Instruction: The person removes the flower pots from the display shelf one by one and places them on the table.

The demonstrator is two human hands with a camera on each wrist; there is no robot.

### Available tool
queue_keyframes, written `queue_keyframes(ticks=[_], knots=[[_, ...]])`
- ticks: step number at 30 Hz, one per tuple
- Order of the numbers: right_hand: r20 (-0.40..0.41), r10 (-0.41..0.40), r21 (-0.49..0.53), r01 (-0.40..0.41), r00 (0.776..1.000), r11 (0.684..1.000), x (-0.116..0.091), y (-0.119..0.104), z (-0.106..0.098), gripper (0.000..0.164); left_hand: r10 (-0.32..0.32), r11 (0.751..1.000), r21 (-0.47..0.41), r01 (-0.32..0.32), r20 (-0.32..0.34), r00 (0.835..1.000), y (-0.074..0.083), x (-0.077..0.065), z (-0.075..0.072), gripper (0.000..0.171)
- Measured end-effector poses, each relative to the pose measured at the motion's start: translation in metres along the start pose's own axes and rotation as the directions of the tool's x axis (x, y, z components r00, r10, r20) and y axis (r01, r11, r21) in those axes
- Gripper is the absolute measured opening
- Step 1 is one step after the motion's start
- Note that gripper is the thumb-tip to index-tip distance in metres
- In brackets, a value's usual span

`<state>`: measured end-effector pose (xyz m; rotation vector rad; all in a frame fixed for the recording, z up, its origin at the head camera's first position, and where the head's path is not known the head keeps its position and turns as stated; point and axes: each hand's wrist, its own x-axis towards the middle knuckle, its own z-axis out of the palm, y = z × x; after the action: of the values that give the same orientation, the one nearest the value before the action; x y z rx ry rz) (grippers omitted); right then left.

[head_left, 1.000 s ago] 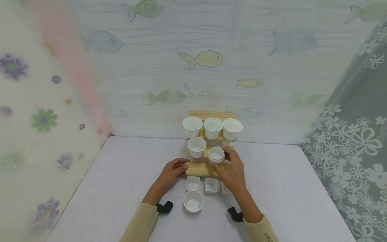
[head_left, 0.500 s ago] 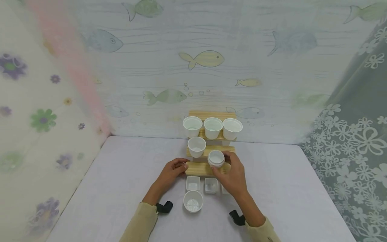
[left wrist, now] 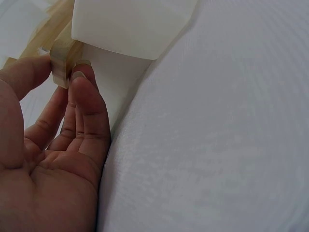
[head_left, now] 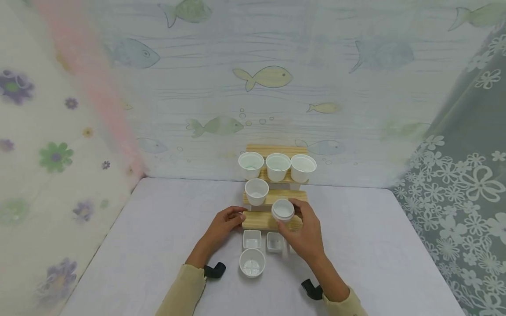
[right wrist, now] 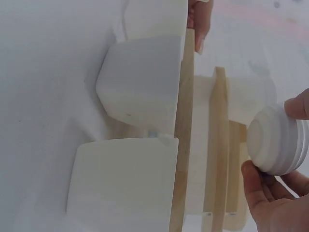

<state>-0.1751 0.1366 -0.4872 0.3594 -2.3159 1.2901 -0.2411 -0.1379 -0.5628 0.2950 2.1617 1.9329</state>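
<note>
My left hand [head_left: 222, 226] pinches the left end of the lowest board of a tiered wooden stand [head_left: 257, 219]; thumb and fingertips meet on the board's end in the left wrist view. A small white round cup with a ridged rim [head_left: 283, 211] is gripped between the thumb and fingers of my right hand [head_left: 306, 230], over the lowest board. The right wrist view shows this ridged cup [right wrist: 270, 140] from below, apart from the boards. One white cup [head_left: 257, 193] stands on the tier behind, to the left.
Three white cups stand in a row on the top tier, including the middle cup [head_left: 278, 169]. In front of the stand are white square bowls [head_left: 252, 239], one partly hidden by my right hand, and a white round bowl [head_left: 252, 264]. A fish-patterned wall [head_left: 269, 109] rises behind.
My right hand has drawn the ridged cup slightly toward me, from the middle tier to over the lowest board. The left hand stays on the board's end.
</note>
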Motion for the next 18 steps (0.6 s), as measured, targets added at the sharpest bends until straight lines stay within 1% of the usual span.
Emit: queue_keyframes(ticks=[5, 10, 14, 18], knots=[[-0.006, -0.015, 0.015, 0.015, 1.000, 1.000, -0.005, 0.001, -0.001, 0.067, 0.003, 1.000, -0.004, -0.003, 0.000, 1.000, -0.001, 0.000, 0.000, 0.033], [0.004, -0.014, 0.036, 0.014, 1.000, 0.999, -0.008, 0.002, -0.003, 0.068, 0.009, 1.000, -0.003, -0.009, -0.004, 1.000, -0.001, 0.001, 0.000, 0.033], [0.025, -0.004, 0.027, 0.004, 1.000, 1.000, -0.011, 0.003, -0.003, 0.066, 0.006, 1.000, 0.000, -0.006, -0.005, 1.000, 0.000, 0.000, 0.001, 0.034], [0.039, 0.024, 0.008, -0.024, 0.999, 1.000, -0.014, 0.003, -0.005, 0.065, 0.001, 1.000, 0.003, -0.001, -0.005, 1.000, 0.001, -0.001, 0.001, 0.034]])
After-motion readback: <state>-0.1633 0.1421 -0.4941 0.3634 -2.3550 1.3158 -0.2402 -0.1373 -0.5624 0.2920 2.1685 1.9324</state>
